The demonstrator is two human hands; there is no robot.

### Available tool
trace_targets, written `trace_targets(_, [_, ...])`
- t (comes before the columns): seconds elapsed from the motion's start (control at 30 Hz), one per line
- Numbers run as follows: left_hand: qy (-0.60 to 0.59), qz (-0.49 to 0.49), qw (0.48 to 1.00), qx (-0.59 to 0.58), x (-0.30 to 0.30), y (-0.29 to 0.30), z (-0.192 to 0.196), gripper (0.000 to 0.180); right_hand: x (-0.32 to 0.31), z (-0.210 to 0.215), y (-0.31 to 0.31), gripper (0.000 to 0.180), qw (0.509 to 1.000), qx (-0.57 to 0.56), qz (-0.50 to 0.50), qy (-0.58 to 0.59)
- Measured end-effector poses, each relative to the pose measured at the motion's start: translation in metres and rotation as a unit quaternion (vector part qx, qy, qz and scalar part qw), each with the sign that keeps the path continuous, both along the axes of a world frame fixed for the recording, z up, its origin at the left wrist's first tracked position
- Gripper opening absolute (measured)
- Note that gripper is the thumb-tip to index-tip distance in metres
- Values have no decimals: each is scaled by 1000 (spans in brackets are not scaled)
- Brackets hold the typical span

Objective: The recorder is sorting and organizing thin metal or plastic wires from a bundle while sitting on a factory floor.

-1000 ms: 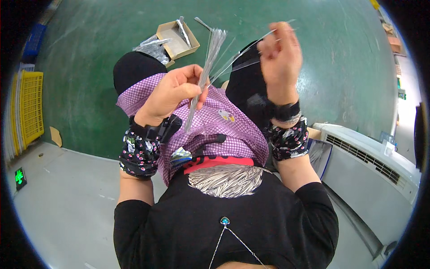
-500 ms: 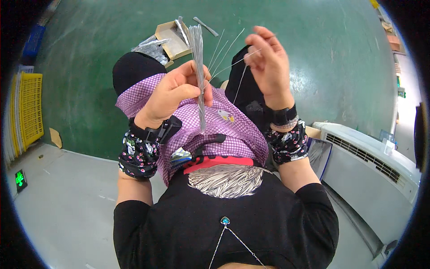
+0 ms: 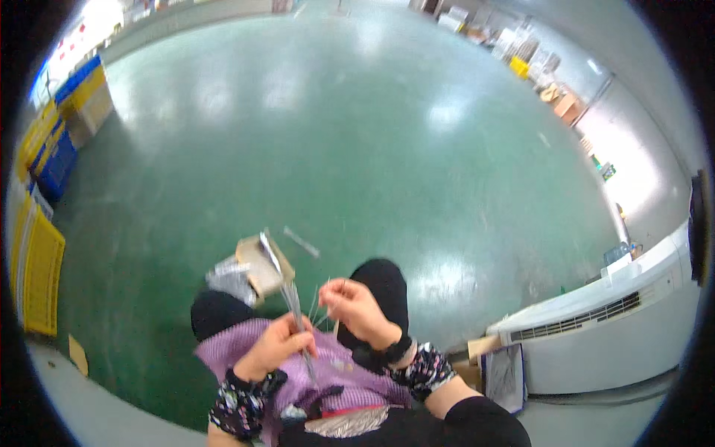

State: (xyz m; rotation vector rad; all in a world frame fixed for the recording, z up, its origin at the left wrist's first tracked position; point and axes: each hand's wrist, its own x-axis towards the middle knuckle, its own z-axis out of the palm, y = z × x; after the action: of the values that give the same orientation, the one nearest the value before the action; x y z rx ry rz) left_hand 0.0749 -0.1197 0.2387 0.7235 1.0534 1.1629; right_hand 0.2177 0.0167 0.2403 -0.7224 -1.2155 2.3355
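My left hand [image 3: 281,344] is closed round an upright bundle of thin silver wires [image 3: 294,302], held over my lap. A few loose wires fan out from the bundle toward my right hand [image 3: 351,307]. The right fingers are curled into a pinch at these loose wires, just right of the bundle; motion blur hides how many they hold. Beneath both hands lies a purple checked apron [image 3: 231,344] across my legs.
On the green floor ahead stands an open cardboard box [image 3: 261,267] with silver wires. A silver heap [image 3: 229,281] lies beside it, and a small wire bundle [image 3: 302,243] beyond. Yellow crates [image 3: 41,268] stand at left, a white air conditioner [image 3: 596,335] at right.
The view has tilted up, showing more of the floor and room. My right hand has come closer to the bundle, and its fingers are more curled. The left hand still grips the bundle.
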Motion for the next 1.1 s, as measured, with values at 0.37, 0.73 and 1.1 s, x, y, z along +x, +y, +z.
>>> trace_targets(0.37, [46,-3,997,57,1,10,14,12,1,14,-1,9,997,-10,-44,58])
trace_targets(0.73, [63,10,995,71,3,-3,14,14,-3,6,-4,13,985,-28,-138,105])
trace_targets(1.1, [53,32,996,67,-7,-18,18,11,-3,25,21,14,966,2,-239,101])
